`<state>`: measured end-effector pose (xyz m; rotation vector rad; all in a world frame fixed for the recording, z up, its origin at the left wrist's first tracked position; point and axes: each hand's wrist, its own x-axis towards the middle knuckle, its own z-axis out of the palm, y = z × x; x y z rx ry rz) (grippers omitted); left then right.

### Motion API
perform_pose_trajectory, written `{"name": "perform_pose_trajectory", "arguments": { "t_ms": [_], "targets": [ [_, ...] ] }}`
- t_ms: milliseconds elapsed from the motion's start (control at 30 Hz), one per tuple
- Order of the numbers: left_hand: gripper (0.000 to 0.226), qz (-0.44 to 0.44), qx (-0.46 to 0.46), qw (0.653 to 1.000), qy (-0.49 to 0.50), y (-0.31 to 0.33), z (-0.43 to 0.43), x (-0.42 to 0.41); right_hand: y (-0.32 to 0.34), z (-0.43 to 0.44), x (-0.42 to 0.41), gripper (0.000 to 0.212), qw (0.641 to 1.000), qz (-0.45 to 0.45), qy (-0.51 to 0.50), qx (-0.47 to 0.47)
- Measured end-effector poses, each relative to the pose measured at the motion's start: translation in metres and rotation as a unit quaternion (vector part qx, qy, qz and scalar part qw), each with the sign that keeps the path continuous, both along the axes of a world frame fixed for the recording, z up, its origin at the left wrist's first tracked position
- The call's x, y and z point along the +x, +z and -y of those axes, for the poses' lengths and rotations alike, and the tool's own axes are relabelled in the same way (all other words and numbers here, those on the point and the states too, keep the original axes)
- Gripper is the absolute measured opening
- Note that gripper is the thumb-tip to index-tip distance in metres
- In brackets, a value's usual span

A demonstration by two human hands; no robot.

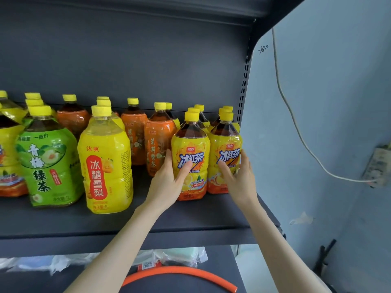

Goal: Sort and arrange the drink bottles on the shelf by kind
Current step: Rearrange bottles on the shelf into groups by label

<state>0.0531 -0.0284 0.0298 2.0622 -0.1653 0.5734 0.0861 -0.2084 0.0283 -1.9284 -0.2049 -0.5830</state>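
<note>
Two yellow iced black tea bottles stand at the right end of the dark shelf, each heading a row of like bottles. My left hand grips the left front bottle, thumb across its label. My right hand grips the right front bottle beside the shelf's right upright. Left of them stand orange jasmine tea bottles, a yellow pear drink bottle and a green plum tea bottle, all with yellow caps.
More yellow and orange bottles sit at the far left. A blue wall with a hanging white cable and a socket box is on the right. Below the shelf lie plastic bags and an orange hoop.
</note>
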Motion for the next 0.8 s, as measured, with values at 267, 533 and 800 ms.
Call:
{"name": "perform_pose_trajectory", "arguments": {
  "t_ms": [267, 533, 800],
  "targets": [
    [0.017, 0.228, 0.024, 0.949, 0.216, -0.014, -0.033, -0.053, 0.008, -0.021, -0.039, 0.010, 0.995, 0.086, 0.028, 0.033],
    [0.077, 0.262, 0.015, 0.906, 0.333, -0.007, -0.085, -0.058, 0.009, -0.086, -0.058, 0.005, 0.990, 0.093, 0.097, 0.039],
    [0.097, 0.255, 0.118, 0.918, 0.280, 0.013, -0.132, -0.028, 0.003, -0.141, -0.054, 0.017, 0.994, 0.086, 0.056, 0.045]
  ]
}}
